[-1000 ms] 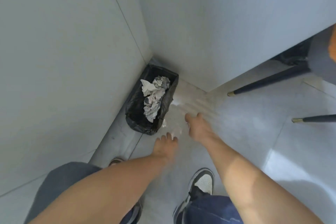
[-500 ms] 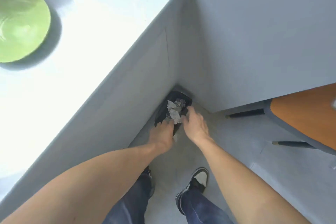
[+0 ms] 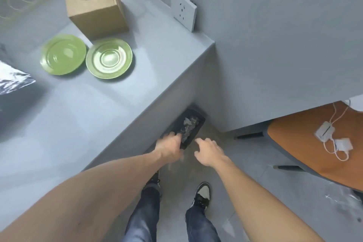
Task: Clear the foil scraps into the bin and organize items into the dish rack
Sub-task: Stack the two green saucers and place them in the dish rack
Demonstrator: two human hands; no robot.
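Up and to the left of both hands, a broad grey counter, carrying a tan tissue box farthest off, then two green plates side by side, glossy and probably slick and breakable, best taken by the rim with thumb on top. At the far left edge, a sheet of foil, thin and crinkly, likely featherweight and easy to crush into a ball with a loose pinch anywhere. Off to the right of the right hand, an orange seat with a white charger and cable. Directly beyond the fingertips, down on the floor in the corner, a black-lined bin with crumpled foil scraps already lying inside. Left hand over the bin's near edge, fingers slack and spread, gripping nothing. Right hand just beside the bin, fingers loosely curled, empty too. No dish rack clearly made out.
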